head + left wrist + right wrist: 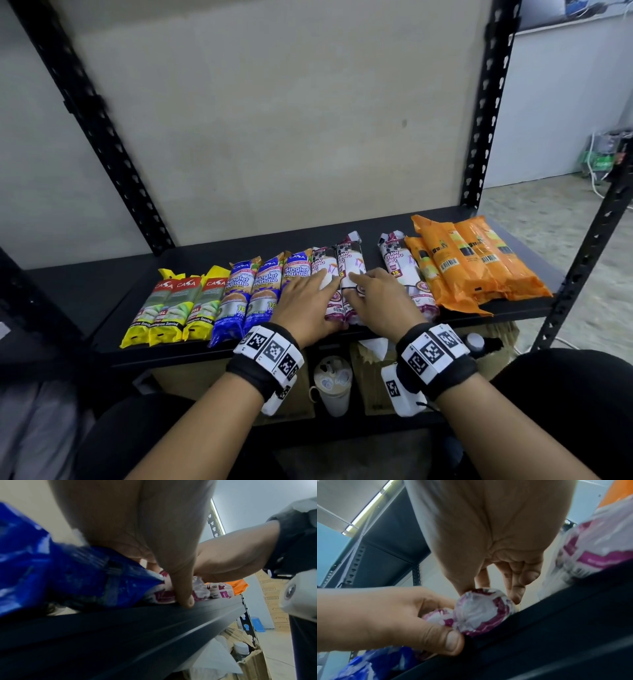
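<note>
Three white-and-purple draw string bag rolls lie on the black shelf (102, 301). My left hand (308, 305) grips the left roll (322, 262), its thumb (183, 588) down at the roll's near end by the shelf edge. My right hand (376, 301) straddles the second roll (349, 263), which lies against the first. In the right wrist view the thumb touches this roll (481, 609) on one side and the fingers (515, 585) curl down on the other. The third roll (404, 274) lies apart to the right, untouched.
Left of the hands lie three blue packs (246, 294) and three yellow packs (178, 308). Orange packs (479, 267) fill the shelf's right end. Black uprights (486, 120) stand at the back corners. Below the shelf are a lidded cup (332, 380) and cardboard boxes.
</note>
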